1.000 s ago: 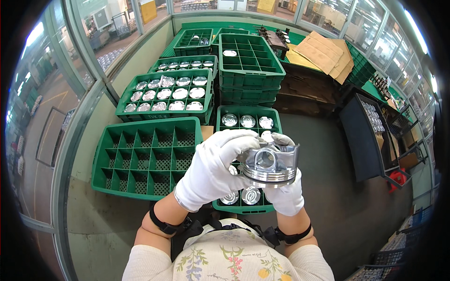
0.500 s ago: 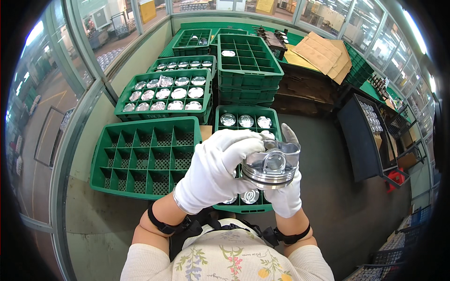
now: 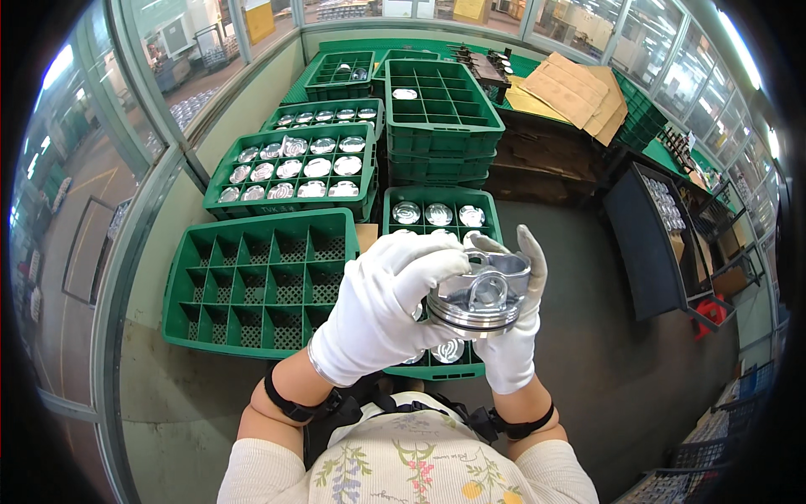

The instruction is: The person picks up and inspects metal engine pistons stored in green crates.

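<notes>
Both white-gloved hands hold up a shiny metal piston (image 3: 477,304), its pin-hole side toward me and its ringed crown end downward. My left hand (image 3: 388,290) grips it from the left, with fingers over its upper edge. Behind and to the right of it, my right hand (image 3: 519,336) supports it, the fingers partly hidden by the piston. Beneath the hands is a green divided crate (image 3: 489,202) with pistons lying in it, among them a piston (image 3: 438,215) in its far row. To the left, another green crate (image 3: 260,220) shows bare compartments.
Farther left, a stacked green crate (image 3: 290,204) holds rows of pistons. A tall stack of crates (image 3: 445,147) stands ahead with one piston in its top. Brown cardboard (image 3: 571,91) lies on the bench behind. On the right are a dark rack (image 3: 642,252) and a red stool (image 3: 709,312).
The piston has moved slightly left and tilted a little in my hands. My right fingers have shifted around it; both hands keep hold.
</notes>
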Motion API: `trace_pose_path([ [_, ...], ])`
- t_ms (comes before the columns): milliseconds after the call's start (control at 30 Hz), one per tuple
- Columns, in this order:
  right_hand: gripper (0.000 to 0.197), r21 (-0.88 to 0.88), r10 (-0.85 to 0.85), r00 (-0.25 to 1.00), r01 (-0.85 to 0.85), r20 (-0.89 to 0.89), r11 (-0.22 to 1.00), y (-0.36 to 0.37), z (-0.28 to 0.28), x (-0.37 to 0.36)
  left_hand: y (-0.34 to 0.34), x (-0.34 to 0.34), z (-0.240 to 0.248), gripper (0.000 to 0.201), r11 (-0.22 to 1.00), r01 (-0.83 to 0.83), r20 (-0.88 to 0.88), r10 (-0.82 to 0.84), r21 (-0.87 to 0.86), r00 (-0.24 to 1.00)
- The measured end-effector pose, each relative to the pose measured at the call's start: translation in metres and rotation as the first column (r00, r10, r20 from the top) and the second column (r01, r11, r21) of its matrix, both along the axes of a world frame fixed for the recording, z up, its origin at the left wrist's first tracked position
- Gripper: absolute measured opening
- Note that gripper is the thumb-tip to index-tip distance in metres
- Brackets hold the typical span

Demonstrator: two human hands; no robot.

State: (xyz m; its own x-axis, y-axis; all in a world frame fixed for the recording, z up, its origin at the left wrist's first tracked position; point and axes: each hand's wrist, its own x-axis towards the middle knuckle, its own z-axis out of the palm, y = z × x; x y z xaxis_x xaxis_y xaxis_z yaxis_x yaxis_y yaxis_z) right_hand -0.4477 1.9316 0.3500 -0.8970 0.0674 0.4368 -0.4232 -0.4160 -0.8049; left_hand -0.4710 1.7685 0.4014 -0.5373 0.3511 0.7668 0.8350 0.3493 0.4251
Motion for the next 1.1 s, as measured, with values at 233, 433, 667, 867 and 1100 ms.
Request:
trace_pose_path([
  [233,0.063,-0.015,-0.009,0.999,0.008,-0.042,1.0,-0.002,-0.004,-0.001,0.004,0.002,0.001,0.067,0.999,-0.014,-0.01,0.013,-0.048,1.0],
  [433,0.063,-0.346,0.168,0.977,-0.113,0.132,0.931,0.004,-0.004,0.0,0.006,-0.002,-0.001,0.071,1.0,-0.002,0.073,0.004,-0.021,0.997],
  [667,0.078,-0.097,0.267,0.962,-0.26,0.058,0.961,0.007,-0.005,-0.001,0.002,-0.001,-0.007,0.058,0.999,0.025,0.103,-0.028,0.026,0.994],
  [867,0.082,-0.268,0.364,0.913,-0.309,0.185,0.912,0.004,0.0,-0.001,0.002,0.0,-0.002,0.06,1.0,0.018,0.054,-0.019,0.023,0.998],
  [1100,0.082,0.288,0.141,0.989,-0.148,0.046,0.946,0.007,-0.004,-0.005,0.0,0.001,0.0,0.06,0.999,0.021,0.084,-0.018,-0.026,0.996],
])
